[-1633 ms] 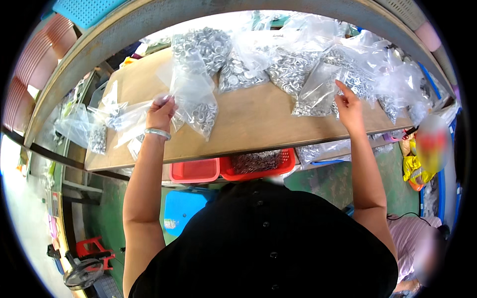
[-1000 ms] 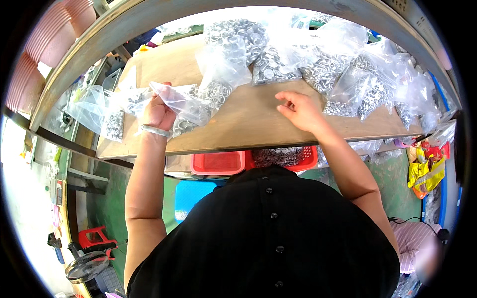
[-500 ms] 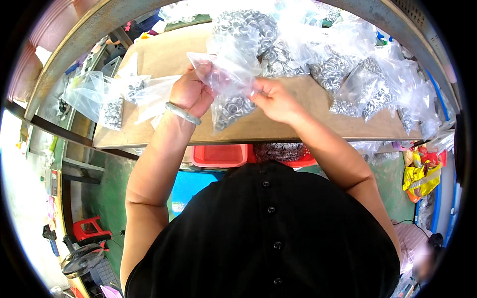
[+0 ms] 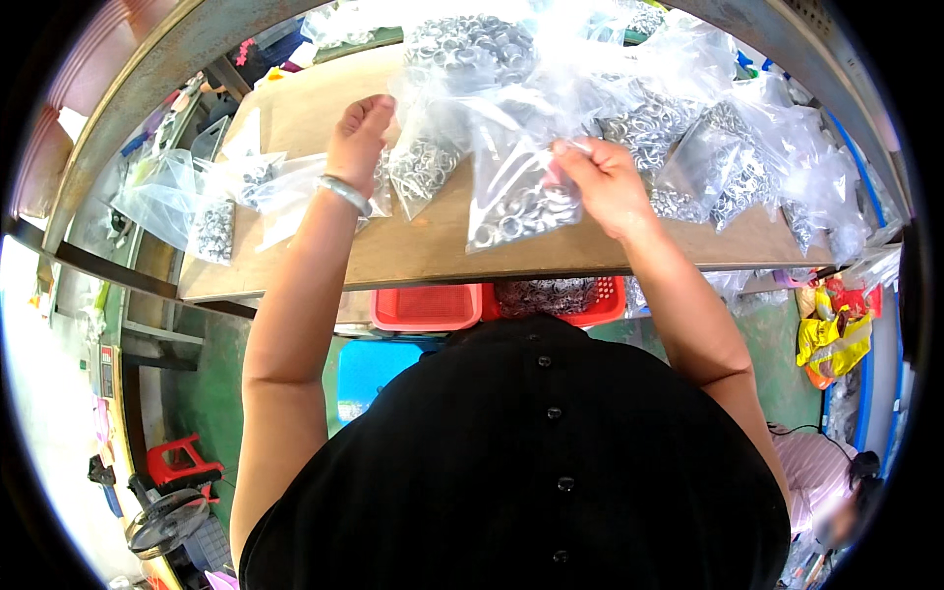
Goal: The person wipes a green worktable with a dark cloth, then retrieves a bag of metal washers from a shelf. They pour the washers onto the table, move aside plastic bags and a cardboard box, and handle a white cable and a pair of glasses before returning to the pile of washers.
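My right hand (image 4: 610, 182) grips the edge of a clear plastic bag (image 4: 526, 202) with shiny silver metal rings in its lower part. The bag hangs over the front of the table, left of that hand. My left hand (image 4: 362, 138), with a pale bangle (image 4: 344, 195) at the wrist, is raised with its fingers closed; what they hold, if anything, I cannot make out. Just right of it, another clear bag of metal rings (image 4: 423, 169) rests with its transparent upper part near my fingertips. A big pile of rings in clear plastic (image 4: 467, 47) lies behind.
More bagged metal parts (image 4: 733, 162) crowd the table's right; smaller bags (image 4: 214, 231) lie at its left edge. Below the brown tabletop (image 4: 413, 261) are red baskets (image 4: 428, 307) and a blue lid-like surface (image 4: 374, 374). A metal frame (image 4: 118, 118) arches around the table.
My hands have moved apart. The right one has carried the ring-filled bag to the right; the left one has moved slightly left and up, away from that bag.
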{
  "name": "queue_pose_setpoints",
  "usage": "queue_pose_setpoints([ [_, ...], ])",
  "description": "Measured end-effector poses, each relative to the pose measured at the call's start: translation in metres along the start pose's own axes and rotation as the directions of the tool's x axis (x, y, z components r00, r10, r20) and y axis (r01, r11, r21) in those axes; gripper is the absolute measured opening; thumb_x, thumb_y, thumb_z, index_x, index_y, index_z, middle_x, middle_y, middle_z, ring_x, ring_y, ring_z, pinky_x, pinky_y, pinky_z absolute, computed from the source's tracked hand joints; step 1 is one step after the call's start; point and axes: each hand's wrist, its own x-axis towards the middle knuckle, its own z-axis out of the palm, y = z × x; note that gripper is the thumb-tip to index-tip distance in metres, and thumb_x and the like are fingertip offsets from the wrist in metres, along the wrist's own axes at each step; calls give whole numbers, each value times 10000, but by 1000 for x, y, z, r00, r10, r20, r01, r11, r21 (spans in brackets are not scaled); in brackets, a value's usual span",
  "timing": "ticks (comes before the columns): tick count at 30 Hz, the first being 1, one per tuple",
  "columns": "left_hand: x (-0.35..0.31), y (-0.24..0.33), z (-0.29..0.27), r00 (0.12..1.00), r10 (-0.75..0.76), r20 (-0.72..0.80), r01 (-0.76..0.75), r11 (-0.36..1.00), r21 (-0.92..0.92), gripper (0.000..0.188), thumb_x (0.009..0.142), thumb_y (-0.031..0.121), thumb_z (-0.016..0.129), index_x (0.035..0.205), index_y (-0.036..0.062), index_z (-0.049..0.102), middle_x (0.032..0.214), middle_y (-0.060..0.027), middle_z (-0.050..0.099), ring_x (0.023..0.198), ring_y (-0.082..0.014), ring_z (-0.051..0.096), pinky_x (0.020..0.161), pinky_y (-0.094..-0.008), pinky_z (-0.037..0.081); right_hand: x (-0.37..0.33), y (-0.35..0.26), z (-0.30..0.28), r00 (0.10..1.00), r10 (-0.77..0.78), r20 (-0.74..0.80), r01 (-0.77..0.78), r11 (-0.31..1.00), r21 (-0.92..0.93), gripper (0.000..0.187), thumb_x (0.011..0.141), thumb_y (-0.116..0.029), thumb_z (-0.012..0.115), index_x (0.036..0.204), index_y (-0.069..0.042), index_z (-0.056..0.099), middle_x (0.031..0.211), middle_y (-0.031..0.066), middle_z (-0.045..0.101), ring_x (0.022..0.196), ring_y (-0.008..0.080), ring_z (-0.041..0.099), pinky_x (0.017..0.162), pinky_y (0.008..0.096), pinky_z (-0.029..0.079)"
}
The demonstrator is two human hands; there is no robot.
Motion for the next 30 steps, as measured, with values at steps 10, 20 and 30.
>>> queue_pose_setpoints([
  [10,39,-56,7,965,75,250,-230,699,677,680,685,365,674,1197,-18,440,1066,-185,553,1015,-249,524,830,-344,417,-7,17,-24,990,116,-86,-116,993,2,256,843,-260,549,809,-16,623,680,34,618,484,36,425,446,192,339],
  [20,21,-43,-4,971,-238,18,238,971,33,318,849,170,523,1129,22,498,892,-57,602,747,-148,573,642,-232,441,-9,20,-25,986,148,-79,-140,986,95,257,839,-252,547,789,-13,629,646,8,593,440,35,384,403,198,307],
  [30,4,-17,-25,925,-268,268,371,783,-499,291,893,159,421,1136,4,455,1064,-131,543,951,-255,537,831,-394,453,-12,17,-30,978,169,-124,-140,967,212,232,834,-227,547,749,-27,625,653,14,603,432,39,400,389,191,304],
])
